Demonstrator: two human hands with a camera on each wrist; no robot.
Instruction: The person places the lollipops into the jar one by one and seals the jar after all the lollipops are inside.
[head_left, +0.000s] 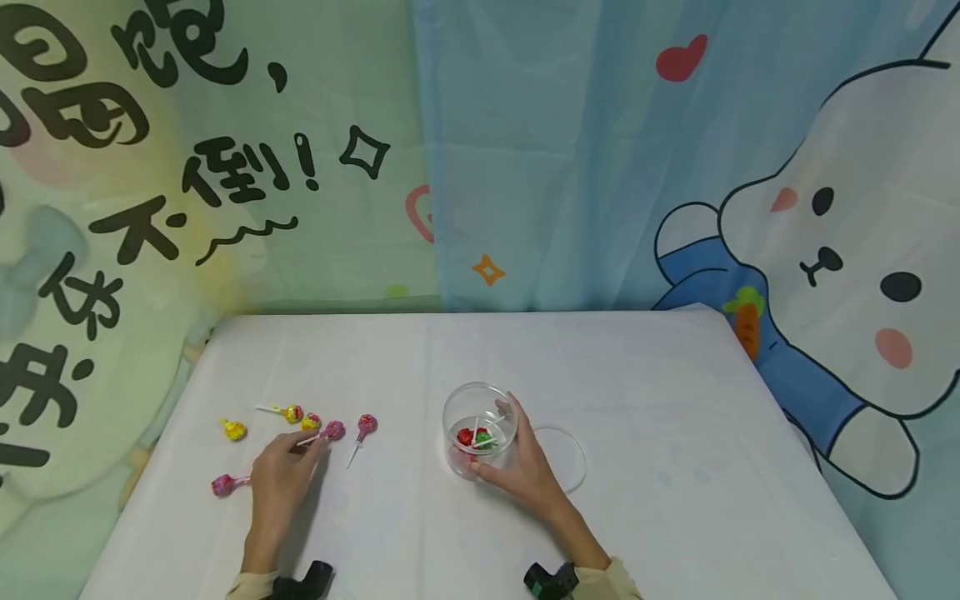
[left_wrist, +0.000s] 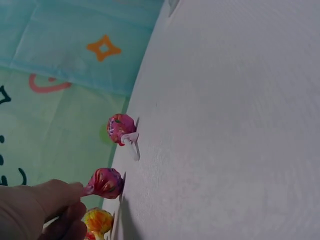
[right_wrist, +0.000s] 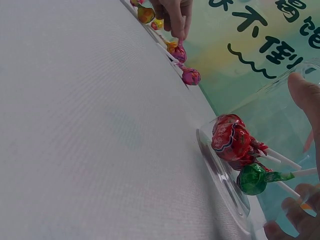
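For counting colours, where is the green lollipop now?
In the head view, the green lollipop is in the clear jar the right hand holds, right of red lollipops.

In the head view, a gap is left at centre between the rightmost lollipop (head_left: 367, 426) and the jar (head_left: 452, 421), and wide passage is offered over the table (head_left: 712, 433) at right, bounded at the far edge by the curtain (head_left: 525, 167). The jar's right side is blocked by the right hand (head_left: 519, 467), near a flat ring (head_left: 584, 467). Toward lower left, passage is hindered by the left hand (head_left: 283, 477) and scattered lollipops (head_left: 235, 430).
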